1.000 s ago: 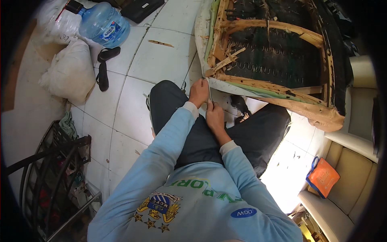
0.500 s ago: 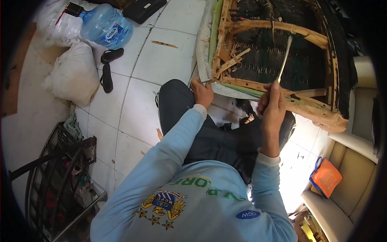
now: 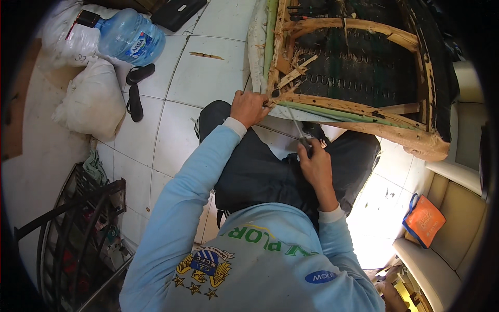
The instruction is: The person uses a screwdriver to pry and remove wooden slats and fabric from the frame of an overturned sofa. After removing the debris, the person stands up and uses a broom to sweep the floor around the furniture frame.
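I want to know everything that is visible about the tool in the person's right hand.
The tool is slim and straight, with a thin, metal-looking, pale grey shaft and a dark handle. The right hand closes around the handle and partly hides it. The shaft slants away from the person and slightly left, toward the near edge of the wooden frame. Whether its tip touches anything, and its shape, I cannot tell.

Left hand point(image 3: 248, 108) at wooden frame point(image 3: 343, 105), tool point(image 3: 303, 141) in right hand point(image 3: 315, 161).
Left at frame's near-left corner, grip unclear; right has the dark handle, thin shaft angled toward the near edge. Splintered wood point(image 3: 298, 72) inside that corner. Tiled floor point(image 3: 174, 130), far-left: blue bottle point(image 3: 125, 36), white sack point(image 3: 96, 101), black sandals point(image 3: 134, 104).
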{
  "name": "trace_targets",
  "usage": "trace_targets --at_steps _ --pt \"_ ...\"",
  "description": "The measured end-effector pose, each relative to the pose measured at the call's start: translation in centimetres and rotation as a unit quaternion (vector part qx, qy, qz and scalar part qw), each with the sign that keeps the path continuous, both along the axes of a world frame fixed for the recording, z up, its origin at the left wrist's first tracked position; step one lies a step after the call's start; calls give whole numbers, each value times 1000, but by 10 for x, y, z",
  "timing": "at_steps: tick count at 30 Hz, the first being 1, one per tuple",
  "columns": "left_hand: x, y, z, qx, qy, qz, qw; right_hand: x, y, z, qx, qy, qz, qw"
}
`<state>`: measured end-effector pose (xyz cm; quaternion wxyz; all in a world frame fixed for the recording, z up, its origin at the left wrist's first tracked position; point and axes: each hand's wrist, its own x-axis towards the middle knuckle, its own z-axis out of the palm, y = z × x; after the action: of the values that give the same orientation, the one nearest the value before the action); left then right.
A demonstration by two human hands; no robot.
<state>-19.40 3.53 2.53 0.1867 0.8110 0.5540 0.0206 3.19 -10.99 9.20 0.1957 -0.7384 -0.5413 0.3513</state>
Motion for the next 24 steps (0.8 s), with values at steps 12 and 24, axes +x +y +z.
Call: trace_targets --at_steps 12,24 --pt "4 8 -6 -107 -22 101 989 -1 -2 -16 -68 -96 55 991" --pt "34 19 -12 64 169 22 983 -19 11 -59 -18 95 -7 995"
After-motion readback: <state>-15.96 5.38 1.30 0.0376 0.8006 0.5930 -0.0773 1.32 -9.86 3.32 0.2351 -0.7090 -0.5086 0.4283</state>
